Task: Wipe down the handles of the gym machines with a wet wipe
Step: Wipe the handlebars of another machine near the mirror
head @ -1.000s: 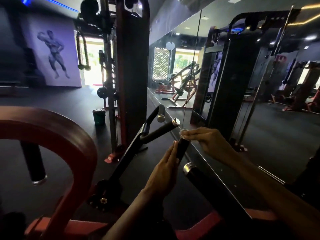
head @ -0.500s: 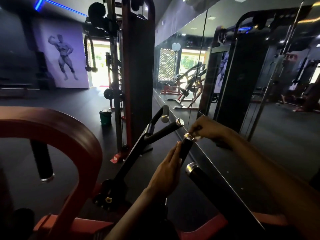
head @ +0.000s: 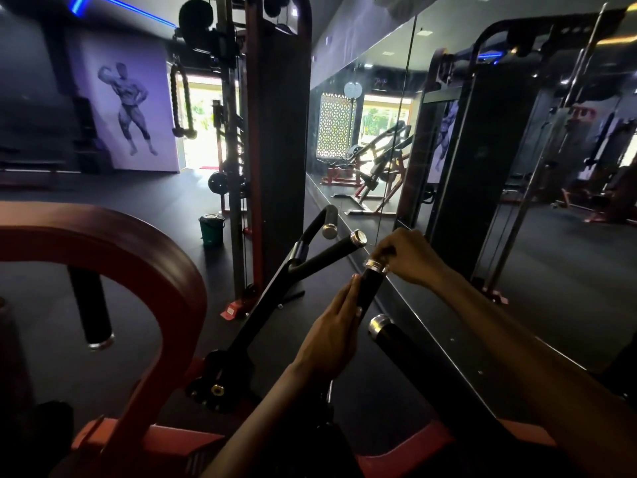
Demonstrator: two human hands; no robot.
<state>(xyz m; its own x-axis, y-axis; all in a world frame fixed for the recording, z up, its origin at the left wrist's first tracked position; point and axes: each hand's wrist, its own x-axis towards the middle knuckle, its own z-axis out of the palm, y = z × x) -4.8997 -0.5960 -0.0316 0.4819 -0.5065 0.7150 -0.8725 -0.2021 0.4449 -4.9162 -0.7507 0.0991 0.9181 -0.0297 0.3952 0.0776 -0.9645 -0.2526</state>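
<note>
Biggest thing near you: red machine frame (head: 138,257) curving across 9 o'clock, w/ a black grip (head: 90,305) hanging under it. Mirror wall (head: 517,201) fills 1–3 o'clock. Black lever arm (head: 262,322) runs up from centre, forking into two handles w/ chrome caps at 12 o'clock (head: 331,253). Another fat handle (head: 406,350) sits at 5 o'clock of your hands.

The handle in hand (head: 368,288) is dead centre. Your left hand (head: 331,336) steadies it from 7 o'clock, fingers straight & pressed together flat along the grip. Your right hand (head: 410,257) is curled over the chrome end cap from 2 o'clock, fingertips pinching around the cap; can't tell if a wipe's under them, none visible.

Progress, my guess: you're on this handle's tip only. Can't tell which others are done; forked pair, fat handle & hanging grip prob still left
</note>
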